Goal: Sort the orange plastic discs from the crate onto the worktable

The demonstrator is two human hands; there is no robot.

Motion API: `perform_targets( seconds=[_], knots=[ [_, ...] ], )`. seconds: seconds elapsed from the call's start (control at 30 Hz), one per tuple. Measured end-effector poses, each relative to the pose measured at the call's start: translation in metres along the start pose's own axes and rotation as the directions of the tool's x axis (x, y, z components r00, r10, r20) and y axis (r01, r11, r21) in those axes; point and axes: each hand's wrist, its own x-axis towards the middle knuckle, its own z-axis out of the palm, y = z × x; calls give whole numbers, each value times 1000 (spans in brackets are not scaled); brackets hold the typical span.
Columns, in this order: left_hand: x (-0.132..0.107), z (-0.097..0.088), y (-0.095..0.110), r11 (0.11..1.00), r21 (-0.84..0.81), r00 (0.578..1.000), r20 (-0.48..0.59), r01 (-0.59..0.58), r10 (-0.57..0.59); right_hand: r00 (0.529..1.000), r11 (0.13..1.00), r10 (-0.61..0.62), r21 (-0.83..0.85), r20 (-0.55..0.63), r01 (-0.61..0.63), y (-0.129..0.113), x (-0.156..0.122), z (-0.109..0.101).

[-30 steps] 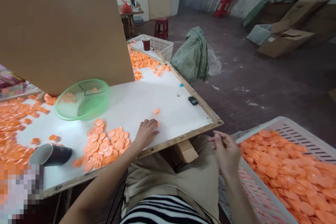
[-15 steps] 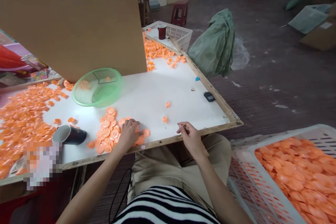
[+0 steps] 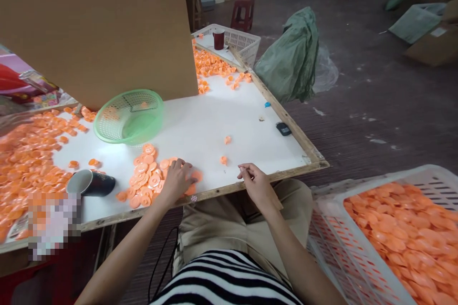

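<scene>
My left hand (image 3: 177,181) rests on the right side of a small heap of flat orange plastic discs (image 3: 141,178), its fingers curved downward and slightly apart. Discs show on both sides of it; what lies under the palm is hidden. Over the front edge of the white table is my right hand (image 3: 255,182), thumb and index finger pressed together. Whether anything sits in that pinch is too small to tell. Two small orange cup-shaped pieces, a nearer one (image 3: 223,160) and a farther one (image 3: 228,139), lie on the table (image 3: 189,126) between and beyond my hands.
A green plastic basket (image 3: 129,119) and a tipped dark mug (image 3: 92,183) are left, beside many orange pieces (image 3: 32,152). A cardboard sheet (image 3: 107,28) stands behind. A black key fob (image 3: 284,128) lies right. A white crate (image 3: 352,195) of orange discs stands at my right.
The whole view has shifted slightly. My left hand stays on the disc heap with almost no movement, and my right hand keeps its pinch at the table edge.
</scene>
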Motion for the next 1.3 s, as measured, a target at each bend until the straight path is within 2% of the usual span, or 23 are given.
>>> perform_targets(
  seconds=[0.1,0.2,0.27,0.33,0.43,0.53,0.63,0.73,0.8,0.9,1.1,1.3],
  knots=[
    [5,5,14,996,-86,998,58,13,-8,1000,1000,-7,-19,24,8,-7,-1,2],
    [13,6,26,951,-287,988,138,111,-74,999,999,-11,-35,40,12,-6,1,6],
    [20,8,35,856,-492,980,181,160,-79,999,999,-3,-37,52,5,-3,7,10],
    [32,13,47,710,-685,982,181,166,-55,997,1000,9,-23,73,-8,0,18,16],
    [55,25,64,526,-830,983,152,186,-107,989,998,54,9,140,-56,2,38,28],
    [75,34,73,505,-835,974,154,219,-167,976,993,113,22,185,-119,2,57,39],
    [84,35,73,524,-809,964,229,266,-136,970,984,145,74,194,-162,3,66,43],
    [86,32,69,408,-818,909,409,405,-83,960,969,168,143,224,-203,5,70,42],
    [87,31,68,315,-819,871,489,480,-54,951,961,187,157,246,-230,7,71,41],
    [89,30,69,256,-820,855,516,512,-58,938,955,206,150,279,-255,6,76,39],
    [92,28,71,223,-824,850,525,521,-46,922,954,239,105,306,-282,2,81,37],
    [105,23,69,229,-757,779,627,612,-6,862,920,296,118,412,-373,3,85,33]
  ],
)
